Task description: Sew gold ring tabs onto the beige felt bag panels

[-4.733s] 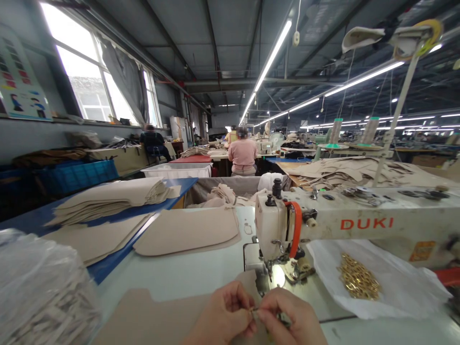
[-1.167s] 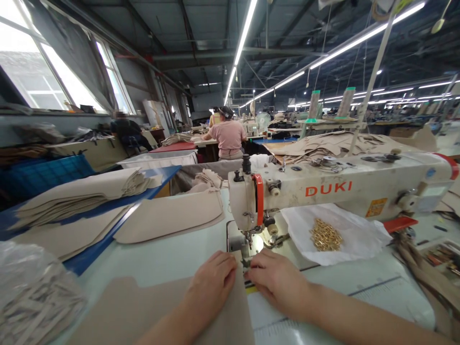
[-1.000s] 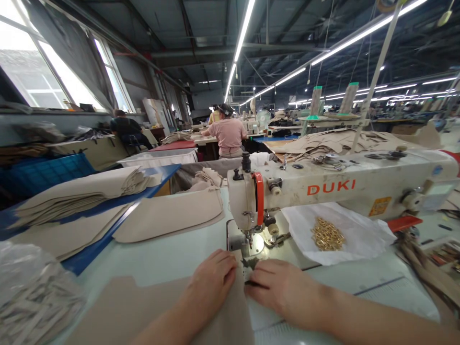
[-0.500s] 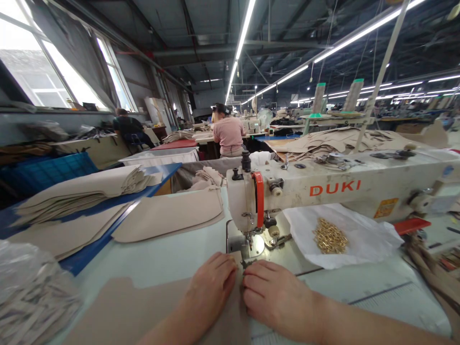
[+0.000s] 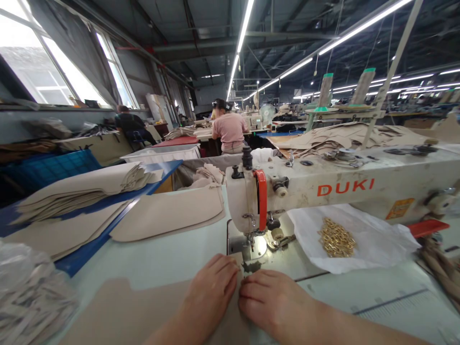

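A flat beige fabric panel (image 5: 143,306) lies across the pale green sewing table, its far edge just before the sewing machine (image 5: 302,189). My left hand (image 5: 212,290) is closed over the panel near its right edge, fingertips pinching there. Across from it, my right hand (image 5: 273,298) is closed with curled fingers at the same edge. Fingertips of both hands almost meet, and whatever small piece may lie between them is hidden. The metal needle plate (image 5: 260,247) and presser foot sit just beyond the fingers.
Gold metal rings (image 5: 337,238) lie on a white sheet (image 5: 381,239) to the right. Cut panels (image 5: 168,213) and a thicker stack (image 5: 86,184) are at left. A plastic bag of strips (image 5: 32,297) stands front left. A person (image 5: 230,129) sits further off.
My right hand has drawn slightly back toward me, still at the panel's edge. My left hand stays almost in place. The view has shifted a little, so the machine appears further right.
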Action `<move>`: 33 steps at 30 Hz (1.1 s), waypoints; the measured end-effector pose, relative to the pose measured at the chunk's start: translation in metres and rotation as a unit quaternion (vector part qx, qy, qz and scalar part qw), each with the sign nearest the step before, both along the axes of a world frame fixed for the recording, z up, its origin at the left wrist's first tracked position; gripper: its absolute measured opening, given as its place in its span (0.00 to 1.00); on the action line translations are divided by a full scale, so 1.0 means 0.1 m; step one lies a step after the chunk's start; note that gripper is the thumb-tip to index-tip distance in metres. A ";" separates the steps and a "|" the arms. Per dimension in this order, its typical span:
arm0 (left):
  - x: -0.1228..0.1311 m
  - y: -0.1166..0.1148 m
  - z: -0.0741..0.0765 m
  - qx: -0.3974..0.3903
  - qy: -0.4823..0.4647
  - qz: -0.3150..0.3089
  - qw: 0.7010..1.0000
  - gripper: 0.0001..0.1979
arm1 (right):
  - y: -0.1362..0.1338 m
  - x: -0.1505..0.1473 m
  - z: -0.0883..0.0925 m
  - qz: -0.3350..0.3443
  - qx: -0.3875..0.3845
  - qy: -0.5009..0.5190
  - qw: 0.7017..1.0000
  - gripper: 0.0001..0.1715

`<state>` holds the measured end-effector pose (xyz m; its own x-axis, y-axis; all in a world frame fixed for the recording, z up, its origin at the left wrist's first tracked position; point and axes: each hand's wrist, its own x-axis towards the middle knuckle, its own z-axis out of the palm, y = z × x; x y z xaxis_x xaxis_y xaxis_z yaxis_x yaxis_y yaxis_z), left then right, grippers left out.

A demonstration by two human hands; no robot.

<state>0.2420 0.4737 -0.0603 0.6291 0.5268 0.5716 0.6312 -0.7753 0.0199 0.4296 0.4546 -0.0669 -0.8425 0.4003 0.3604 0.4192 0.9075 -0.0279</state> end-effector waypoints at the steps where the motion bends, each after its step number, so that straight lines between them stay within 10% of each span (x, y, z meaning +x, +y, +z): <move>1: 0.00 0.00 0.00 0.000 0.001 0.000 1.000 0.15 | 0.00 0.00 0.01 -0.001 -0.003 0.000 1.000 0.04; 33: -0.05 -0.10 0.08 -0.117 -0.042 0.006 0.992 0.11 | 0.02 -0.06 0.05 -0.078 0.015 -0.010 0.997 0.04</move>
